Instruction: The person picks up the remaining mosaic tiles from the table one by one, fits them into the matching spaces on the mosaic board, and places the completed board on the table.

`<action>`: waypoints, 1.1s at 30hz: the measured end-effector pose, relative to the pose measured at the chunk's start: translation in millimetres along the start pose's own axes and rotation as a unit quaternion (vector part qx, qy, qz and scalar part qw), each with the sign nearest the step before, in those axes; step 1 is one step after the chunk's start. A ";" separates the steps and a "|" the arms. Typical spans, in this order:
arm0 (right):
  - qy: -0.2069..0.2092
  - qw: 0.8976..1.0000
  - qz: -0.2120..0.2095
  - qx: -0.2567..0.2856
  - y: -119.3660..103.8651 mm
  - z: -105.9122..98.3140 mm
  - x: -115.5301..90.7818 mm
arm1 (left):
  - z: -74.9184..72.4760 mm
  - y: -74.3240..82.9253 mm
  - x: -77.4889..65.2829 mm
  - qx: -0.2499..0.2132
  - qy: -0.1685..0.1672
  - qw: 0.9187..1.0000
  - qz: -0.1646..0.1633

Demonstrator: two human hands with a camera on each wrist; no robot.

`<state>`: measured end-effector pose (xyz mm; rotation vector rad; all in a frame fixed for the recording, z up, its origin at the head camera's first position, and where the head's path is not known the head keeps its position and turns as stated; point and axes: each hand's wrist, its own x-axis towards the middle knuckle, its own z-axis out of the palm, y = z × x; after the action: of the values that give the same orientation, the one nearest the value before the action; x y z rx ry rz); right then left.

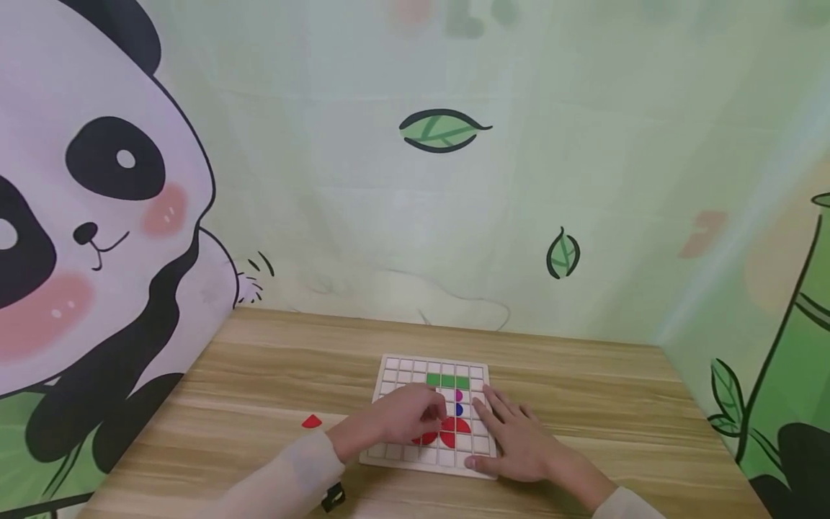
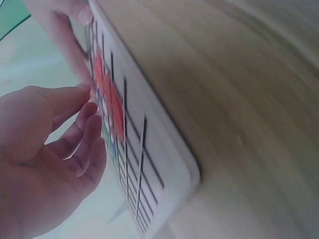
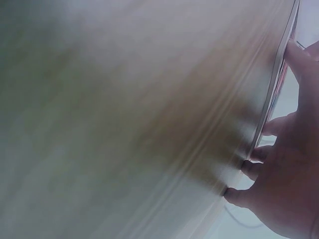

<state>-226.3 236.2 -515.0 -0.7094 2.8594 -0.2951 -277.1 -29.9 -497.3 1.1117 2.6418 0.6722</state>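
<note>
A white gridded board lies flat on the table, with green squares, a magenta dot, a blue dot and red rounded pieces in its cells. My left hand hovers over the board's middle, fingers bent and thumb tip close to the index finger. In the left wrist view, the left fingertips come down at the grid; whether a small piece sits between them is hidden. My right hand rests along the board's right edge, fingers spread and thumb on the near corner.
A loose red piece lies on the wooden table left of the board. Near the left sleeve is a small black object. A printed cloth wall with a panda and leaves stands behind the table.
</note>
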 end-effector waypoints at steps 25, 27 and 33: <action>-0.001 1.000 0.011 0.000 -0.7 0.6 2.2 | -75.2 -91.3 -105.4 -0.029 0.037 0.994 -0.101; 0.000 1.000 0.010 0.000 -1.2 0.5 2.1 | -76.7 -96.5 -113.9 -0.010 0.031 0.995 -0.089; 0.001 1.000 0.007 -0.001 -1.2 0.4 1.6 | -76.8 -107.9 -133.7 0.022 0.029 0.998 -0.056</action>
<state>-227.0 234.3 -515.4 -0.6882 2.8660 -0.2913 -278.0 -217.4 -481.0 0.9597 2.7568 0.6365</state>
